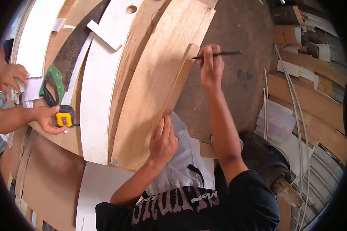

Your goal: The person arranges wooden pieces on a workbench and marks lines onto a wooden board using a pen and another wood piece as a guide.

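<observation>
In the head view, my right hand [212, 67] grips a dark pencil [231, 52], its tip close to the upper end of a narrow wooden strip [183, 77]. That strip lies lengthwise along the right edge of a wide, light-brown wooden board [154, 73]. At the strip's lower end rests my left hand [164, 138], with fingers stretched out and lying flat; its thumb is largely hidden. The pencil tip seems to touch or nearly touch the strip.
On the left, another person's hand [46, 120] holds a yellow-black tape measure [64, 116]; their other hand [13, 76] is behind it. A green-handled handsaw [54, 82] and a white board [100, 84] lie between us. Wood offcuts [304, 96] are piled at right.
</observation>
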{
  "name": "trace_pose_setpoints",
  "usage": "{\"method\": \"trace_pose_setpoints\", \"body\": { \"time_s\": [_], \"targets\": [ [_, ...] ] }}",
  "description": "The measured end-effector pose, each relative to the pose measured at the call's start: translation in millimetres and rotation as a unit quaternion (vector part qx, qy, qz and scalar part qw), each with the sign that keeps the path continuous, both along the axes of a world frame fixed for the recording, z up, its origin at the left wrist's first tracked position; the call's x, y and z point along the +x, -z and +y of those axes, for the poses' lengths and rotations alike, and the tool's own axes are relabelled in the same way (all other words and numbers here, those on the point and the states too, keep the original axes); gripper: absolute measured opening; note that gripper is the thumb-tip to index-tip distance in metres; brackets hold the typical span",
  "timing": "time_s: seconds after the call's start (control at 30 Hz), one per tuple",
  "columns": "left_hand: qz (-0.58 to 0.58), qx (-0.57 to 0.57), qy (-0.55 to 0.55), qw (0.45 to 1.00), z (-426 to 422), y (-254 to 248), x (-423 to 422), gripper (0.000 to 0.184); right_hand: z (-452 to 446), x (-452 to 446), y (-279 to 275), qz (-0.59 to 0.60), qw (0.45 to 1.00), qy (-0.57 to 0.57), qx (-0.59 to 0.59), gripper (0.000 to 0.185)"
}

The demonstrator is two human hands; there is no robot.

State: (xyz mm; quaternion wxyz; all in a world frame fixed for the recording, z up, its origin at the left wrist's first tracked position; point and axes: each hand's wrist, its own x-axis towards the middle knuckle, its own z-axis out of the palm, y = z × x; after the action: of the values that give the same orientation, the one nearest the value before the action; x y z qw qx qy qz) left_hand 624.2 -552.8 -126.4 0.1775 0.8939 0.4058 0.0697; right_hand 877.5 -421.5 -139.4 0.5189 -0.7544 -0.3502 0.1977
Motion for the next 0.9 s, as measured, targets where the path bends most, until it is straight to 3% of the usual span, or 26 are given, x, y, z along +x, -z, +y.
{"method": "trace_pose_setpoints", "body": {
  "time_s": [0.07,0.13,0.17,0.23,0.73,0.9],
  "targets": [
    [-0.018,-0.003,-0.012,1.000,1,-3,1,0.061,21,9,-9,-0.017,0.997,-0.044,-0.056,0.033],
    [-0.028,-0.019,-0.021,0.999,1,-6,2,0.061,37,18,-9,-0.158,0.980,-0.115,-0.023,0.029],
    [-0.036,-0.032,-0.028,0.998,1,-7,3,0.060,43,23,-4,-0.158,0.980,-0.117,-0.024,0.029],
    [-0.042,-0.036,-0.029,0.998,1,-7,3,0.061,52,30,-1,-0.272,0.947,-0.170,-0.024,0.030],
    [-0.056,-0.079,-0.036,0.995,-2,-9,1,0.063,56,11,-11,-0.340,0.899,-0.249,-0.119,0.026],
    [-0.033,-0.084,-0.053,0.995,-10,-8,6,0.062,27,-10,-11,-0.335,0.892,-0.295,-0.067,0.029]
  ]
}}
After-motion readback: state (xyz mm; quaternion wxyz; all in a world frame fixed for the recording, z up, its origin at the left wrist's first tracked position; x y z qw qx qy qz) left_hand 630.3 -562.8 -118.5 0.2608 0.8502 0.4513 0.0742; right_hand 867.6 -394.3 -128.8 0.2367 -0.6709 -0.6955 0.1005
